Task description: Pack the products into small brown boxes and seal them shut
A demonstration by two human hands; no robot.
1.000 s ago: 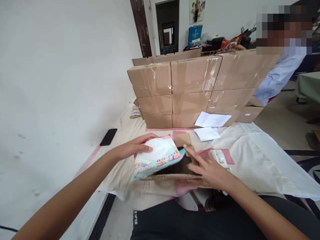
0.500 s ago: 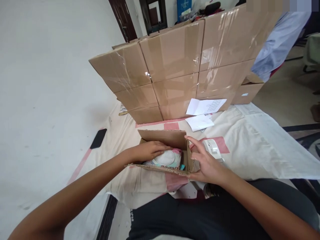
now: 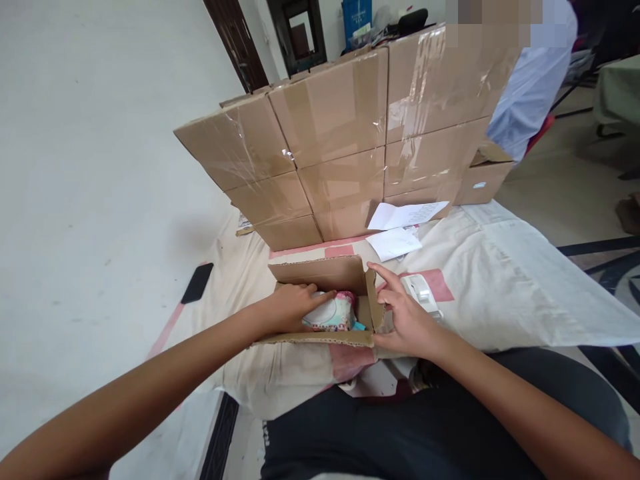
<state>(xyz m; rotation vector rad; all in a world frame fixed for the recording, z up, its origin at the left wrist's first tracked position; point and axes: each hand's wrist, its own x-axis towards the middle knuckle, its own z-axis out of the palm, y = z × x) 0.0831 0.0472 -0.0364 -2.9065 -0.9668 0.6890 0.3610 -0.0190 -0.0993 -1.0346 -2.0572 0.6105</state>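
Observation:
An open cardboard box (image 3: 320, 339) stands on the cloth in front of me with its flaps up. Inside lies a pink and pale green pack of wet wipes (image 3: 345, 312) with a white lid. Reaching into the box, my left hand (image 3: 295, 308) is closed over the pack's left end, its index finger stretched along the top; the thumb is hidden. My right hand (image 3: 400, 313) grips the box's right side, index finger at the far corner and thumb at the near one.
Taped cardboard boxes (image 3: 345, 140) form a wall behind the box, with white papers (image 3: 395, 243) before them. A white tape dispenser (image 3: 423, 293) lies to the right, a black phone (image 3: 197, 283) to the left. Beyond the boxes, a person's light blue sleeve (image 3: 525, 100) shows.
My left hand has sunk lower into the box at the pack's left end, covering more of the lid. My right hand keeps its grip on the box. The view has shifted slightly.

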